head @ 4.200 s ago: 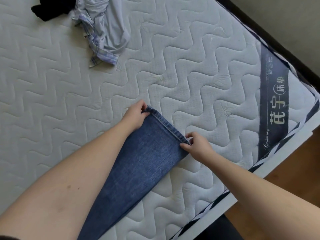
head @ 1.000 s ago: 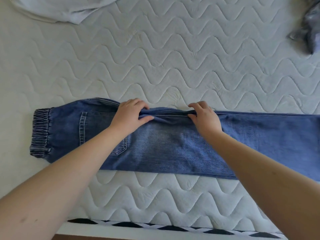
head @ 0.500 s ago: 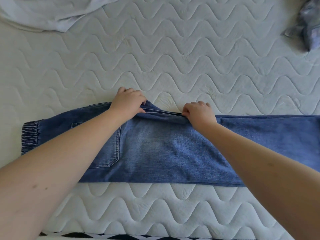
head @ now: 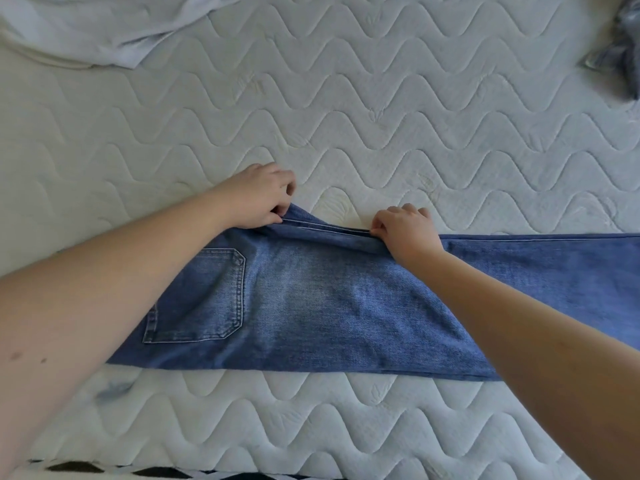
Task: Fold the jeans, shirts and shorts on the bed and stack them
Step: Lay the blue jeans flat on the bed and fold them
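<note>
Both hands pinch the far edge of blue jeans (head: 311, 306) lying flat across a quilted mattress (head: 381, 116): left hand (head: 258, 199) near the back pocket (head: 201, 296), right hand (head: 405, 233) just beside it along the seam.

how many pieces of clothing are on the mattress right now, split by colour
blue denim: 1, the jeans
white or pale: 1, the garment at top left
grey-blue: 1, the crumpled garment at the right edge, cut off by the frame
total: 3
</note>
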Demonstrator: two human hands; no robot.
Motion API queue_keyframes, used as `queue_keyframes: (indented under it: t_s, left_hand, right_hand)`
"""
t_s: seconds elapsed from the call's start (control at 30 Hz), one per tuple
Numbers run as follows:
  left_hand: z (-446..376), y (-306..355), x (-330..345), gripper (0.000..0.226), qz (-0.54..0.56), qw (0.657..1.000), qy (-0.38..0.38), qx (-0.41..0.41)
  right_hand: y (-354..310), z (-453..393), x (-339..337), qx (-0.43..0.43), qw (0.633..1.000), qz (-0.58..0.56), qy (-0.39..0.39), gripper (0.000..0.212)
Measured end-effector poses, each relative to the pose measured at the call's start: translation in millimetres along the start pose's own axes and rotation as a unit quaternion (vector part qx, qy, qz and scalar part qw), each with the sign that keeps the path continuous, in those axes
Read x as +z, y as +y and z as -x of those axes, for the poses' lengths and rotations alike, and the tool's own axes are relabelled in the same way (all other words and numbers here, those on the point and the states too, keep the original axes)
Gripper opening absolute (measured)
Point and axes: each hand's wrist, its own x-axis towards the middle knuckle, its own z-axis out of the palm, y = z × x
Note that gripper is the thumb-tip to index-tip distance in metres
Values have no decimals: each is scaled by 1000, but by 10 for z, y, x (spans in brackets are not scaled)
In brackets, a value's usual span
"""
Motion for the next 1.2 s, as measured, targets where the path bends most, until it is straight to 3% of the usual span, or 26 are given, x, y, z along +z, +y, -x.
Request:
queue_keyframes:
  t_s: [0.13,0.27,0.37,0.43,0.47,0.53,0.63,0.73,0.9,0.97,1.1,1.2]
  left_hand:
    - [136,-42,-52,10,127,992,-13,-22]
    - [246,-11,19,8,182,979,-2,-88]
    - [316,73,62,14,245,962,27,-122]
    - [398,137,55,34,297,947,16,-126]
    - [452,172,46,45,305,945,-1,-121]
    - [571,245,70,53,285,952,-14,-111]
    - [758,378,187,52,243,958,78,-131]
    - [951,557,299,59,228,947,173,-148]
    - [1196,897,572,34,107,960,238,-103]
    - [1217,1028,735,34,82,962,236,-109]
    - [1202,1219,1042,42,9,971,182,-153]
    - [1249,1322,1237,51,-27,971,160,-173]
  right_hand:
    - [-9,58,-17,-16,1000,-23,7,22]
    - [-11,203,-44,-31,990,-139,8,19]
    - [-58,309,-74,-32,978,-192,-70,46]
    - [-122,355,-51,-65,981,-142,-111,71]
    - [-160,369,-23,-76,986,-108,-104,73]
    - [-235,370,19,-74,994,-69,-46,56]
    - [-347,415,57,-38,991,-120,46,40]
    - [-413,562,122,-34,978,-149,139,39]
    - [-388,852,308,-86,964,-75,242,45]
    - [-330,954,419,-96,970,-13,224,50]
    - [-252,1171,682,-74,994,71,33,66]
    - [-249,1179,805,-44,994,91,-34,75]
